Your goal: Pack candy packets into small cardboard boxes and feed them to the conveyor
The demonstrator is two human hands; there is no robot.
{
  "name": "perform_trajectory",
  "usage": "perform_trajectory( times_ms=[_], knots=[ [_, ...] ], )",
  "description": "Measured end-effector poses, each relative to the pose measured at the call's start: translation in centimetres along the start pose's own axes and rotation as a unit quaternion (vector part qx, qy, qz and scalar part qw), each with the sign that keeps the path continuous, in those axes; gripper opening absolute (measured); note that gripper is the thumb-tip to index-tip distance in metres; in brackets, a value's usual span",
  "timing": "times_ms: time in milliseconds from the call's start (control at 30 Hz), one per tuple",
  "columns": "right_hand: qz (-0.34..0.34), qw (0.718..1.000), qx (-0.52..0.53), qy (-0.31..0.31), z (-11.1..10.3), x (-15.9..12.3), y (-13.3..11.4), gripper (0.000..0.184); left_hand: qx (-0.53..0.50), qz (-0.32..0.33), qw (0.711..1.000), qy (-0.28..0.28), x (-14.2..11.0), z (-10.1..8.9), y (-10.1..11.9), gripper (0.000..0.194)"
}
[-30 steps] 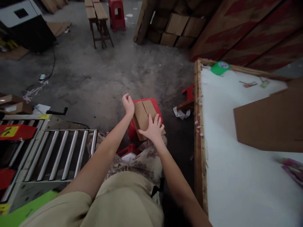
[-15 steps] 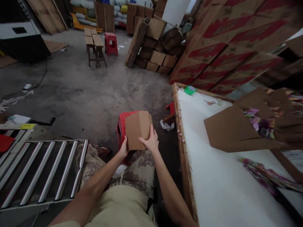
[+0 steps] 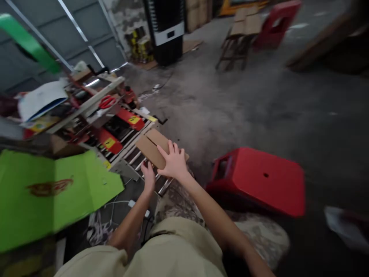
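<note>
A small brown cardboard box [image 3: 152,148] lies on the metal rollers [image 3: 135,157] of a taping machine, its top flaps closed with a seam between them. My right hand [image 3: 174,161] rests spread over the near right part of the box, fingers apart. Beside the near left edge of the box is my left hand [image 3: 148,177], thumb and fingers apart; whether it touches the cardboard I cannot tell. Further along the rollers sit the machine's red guides [image 3: 131,118] with yellow labels.
A red stool [image 3: 268,181] stands to my right. At left is a bright green cardboard sheet [image 3: 72,188]; cables [image 3: 115,202] hang below the rollers. Red scissors [image 3: 107,101] lie on the machine. A black air cooler [image 3: 168,34] and a wooden bench [image 3: 242,27] stand farther back.
My view and body have turned left, from the red stool to the roller machine. The box has moved from above the stool onto the rollers, and my hands' hold has loosened.
</note>
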State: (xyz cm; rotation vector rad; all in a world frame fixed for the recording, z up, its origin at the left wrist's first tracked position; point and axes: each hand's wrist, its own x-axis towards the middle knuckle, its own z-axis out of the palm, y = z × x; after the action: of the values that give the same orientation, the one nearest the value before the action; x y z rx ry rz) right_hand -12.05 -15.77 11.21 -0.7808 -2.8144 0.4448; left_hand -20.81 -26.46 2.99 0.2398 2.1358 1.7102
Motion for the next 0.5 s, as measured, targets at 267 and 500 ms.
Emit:
perform_trajectory(
  times_ms=[267, 500],
  knots=[
    [-0.104, 0.968, 0.149, -0.172, 1.3, 3.4, 3.7, 0.105, 0.311, 0.314, 0.861, -0.253, -1.4, 0.7, 5.9, 0.11],
    [0.132, 0.849, 0.511, -0.02, 1.7, -6.1, 15.3, 0.084, 0.447, 0.302, 0.823, -0.181, 2.8, -0.3, 4.4, 0.09]
  ],
)
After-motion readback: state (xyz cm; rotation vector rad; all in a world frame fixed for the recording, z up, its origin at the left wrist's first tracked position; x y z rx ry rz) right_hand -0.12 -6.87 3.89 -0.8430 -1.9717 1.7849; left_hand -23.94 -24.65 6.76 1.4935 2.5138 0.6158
